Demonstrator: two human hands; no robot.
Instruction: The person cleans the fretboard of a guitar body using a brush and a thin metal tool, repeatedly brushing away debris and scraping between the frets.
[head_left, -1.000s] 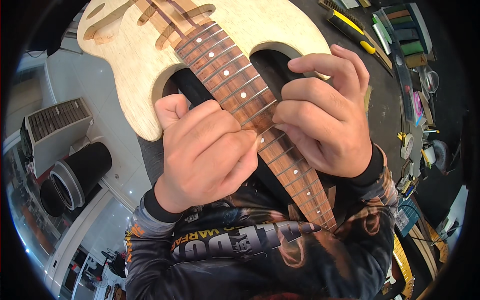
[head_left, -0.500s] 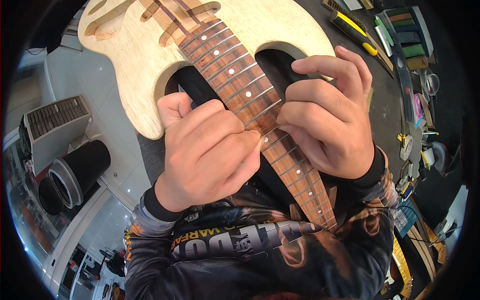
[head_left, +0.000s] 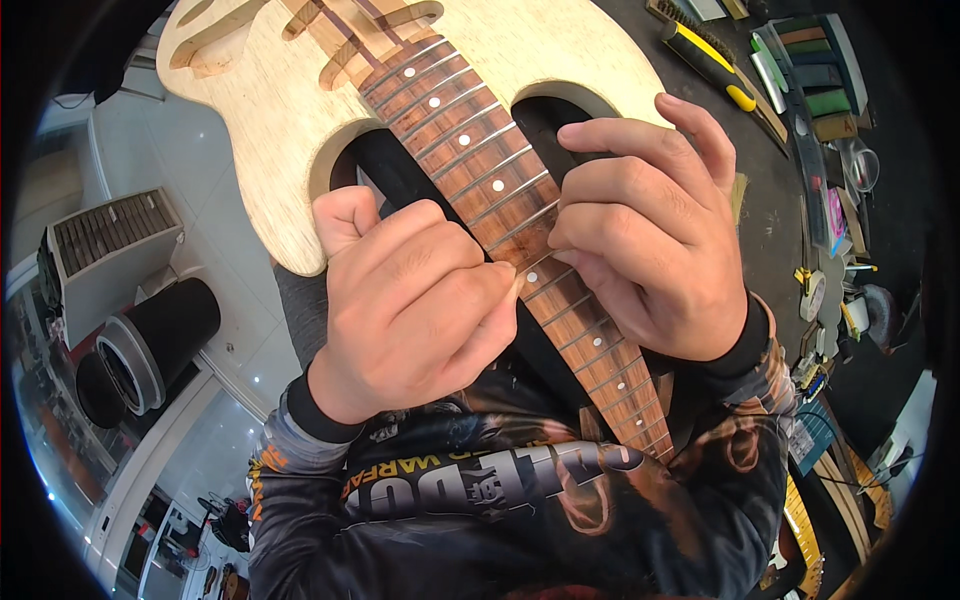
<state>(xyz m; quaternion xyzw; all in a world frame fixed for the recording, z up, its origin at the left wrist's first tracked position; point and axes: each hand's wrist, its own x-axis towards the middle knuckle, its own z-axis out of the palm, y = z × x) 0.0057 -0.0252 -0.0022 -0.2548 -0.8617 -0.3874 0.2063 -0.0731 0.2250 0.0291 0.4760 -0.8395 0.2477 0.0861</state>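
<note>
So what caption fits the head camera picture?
Left hand and right hand pinch the fretboard of an unfinished wooden guitar.

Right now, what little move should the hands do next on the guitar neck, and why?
Probably slide both hands one fret along. The left hand and right hand pinch the fretboard from either side at the same fret, fingertips meeting by a white dot, and more frets lie on both sides.
</note>
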